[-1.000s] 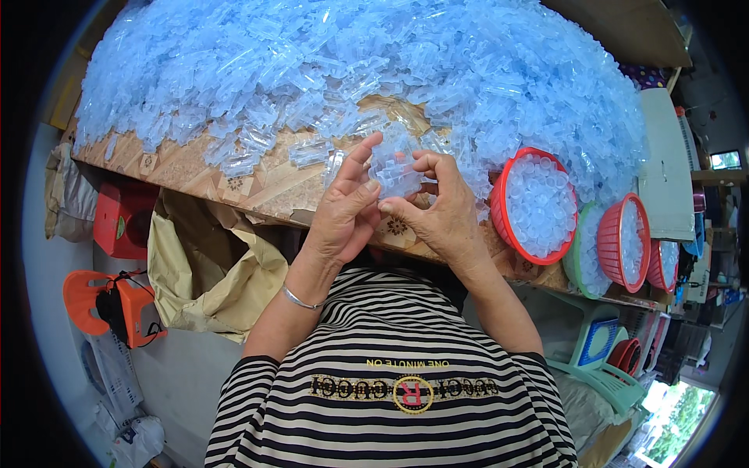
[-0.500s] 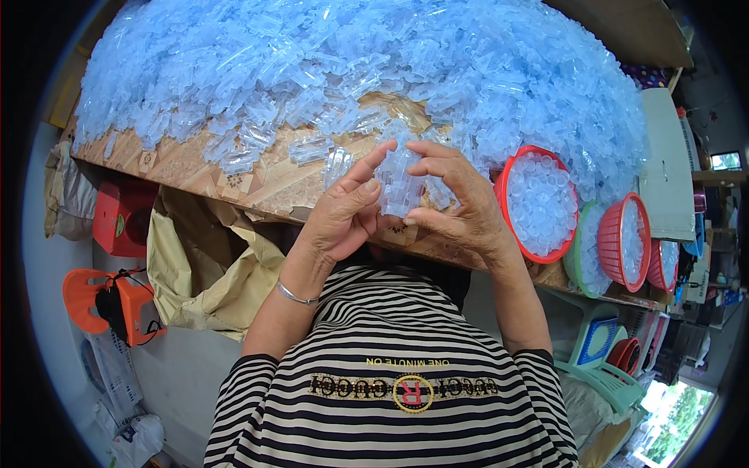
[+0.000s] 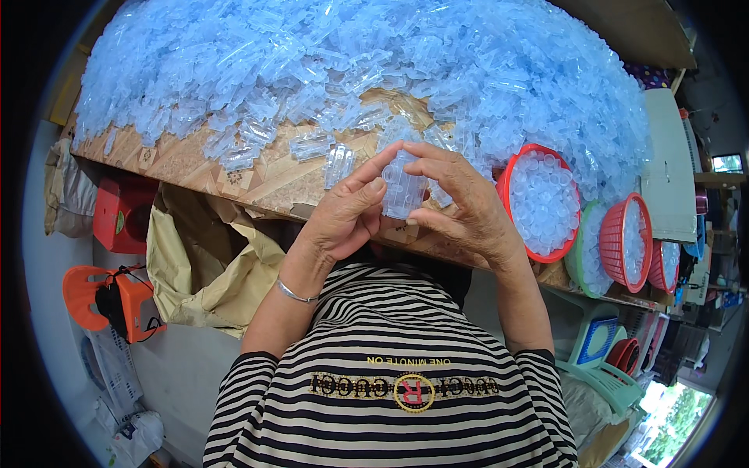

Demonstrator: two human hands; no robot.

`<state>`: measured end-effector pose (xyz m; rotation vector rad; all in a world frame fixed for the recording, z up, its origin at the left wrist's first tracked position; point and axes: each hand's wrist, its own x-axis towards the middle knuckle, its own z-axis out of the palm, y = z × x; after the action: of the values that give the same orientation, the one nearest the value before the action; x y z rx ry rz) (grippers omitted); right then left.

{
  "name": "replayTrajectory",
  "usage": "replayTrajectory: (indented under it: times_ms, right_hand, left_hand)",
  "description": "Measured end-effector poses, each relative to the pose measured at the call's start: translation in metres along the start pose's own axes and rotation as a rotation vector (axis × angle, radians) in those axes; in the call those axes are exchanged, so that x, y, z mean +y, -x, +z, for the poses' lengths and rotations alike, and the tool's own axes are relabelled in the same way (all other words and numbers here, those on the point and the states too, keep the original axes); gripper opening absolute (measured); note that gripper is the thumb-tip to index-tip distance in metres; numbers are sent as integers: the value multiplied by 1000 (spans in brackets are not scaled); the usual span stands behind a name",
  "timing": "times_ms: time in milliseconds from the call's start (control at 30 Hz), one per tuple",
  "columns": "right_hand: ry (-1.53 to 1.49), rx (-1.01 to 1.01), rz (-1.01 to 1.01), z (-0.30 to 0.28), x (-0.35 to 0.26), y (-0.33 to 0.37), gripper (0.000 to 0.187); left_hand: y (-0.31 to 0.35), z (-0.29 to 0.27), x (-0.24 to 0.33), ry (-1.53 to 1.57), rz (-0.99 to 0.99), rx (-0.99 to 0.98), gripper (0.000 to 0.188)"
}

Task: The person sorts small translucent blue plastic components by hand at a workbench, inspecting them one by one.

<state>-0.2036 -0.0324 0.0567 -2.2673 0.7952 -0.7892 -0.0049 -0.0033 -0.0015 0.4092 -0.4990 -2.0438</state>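
Close to the table's near edge, I hold a clear ribbed plastic piece [image 3: 402,189] between my hands. My left hand [image 3: 347,214] has its forefinger stretched to the upper end of the piece, with the thumb bent beside it. Fingers and thumb of my right hand [image 3: 466,195] pinch it along the right side. Just beyond lie similar loose clear pieces [image 3: 339,165] on the patterned tabletop [image 3: 187,170]. A huge heap of them [image 3: 351,54] covers the far part of the table.
A red basket [image 3: 511,214] of small clear round parts stands by my right forearm. Beyond it are a green basket [image 3: 575,261] and another red basket [image 3: 611,238], also filled. A tan sack [image 3: 187,269] hangs open below the table's left edge, near an orange stool [image 3: 86,292].
Both hands stay nearly in place. The clear plastic piece has turned slightly between my fingers, and the two forefingers have come a little closer at its upper end.
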Motion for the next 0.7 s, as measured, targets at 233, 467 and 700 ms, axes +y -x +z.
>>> replayTrajectory:
  times_ms: [233,467,700]
  right_hand:
    - [37,4,-11,2,3,3,53]
    - [51,20,-11,4,4,4,53]
    - [-34,19,50,2,2,4,52]
  left_hand:
    - [1,3,-1,-26,13,3,59]
    - [0,3,0,2,1,-24,59]
    - [0,2,-1,-24,-16,5,61]
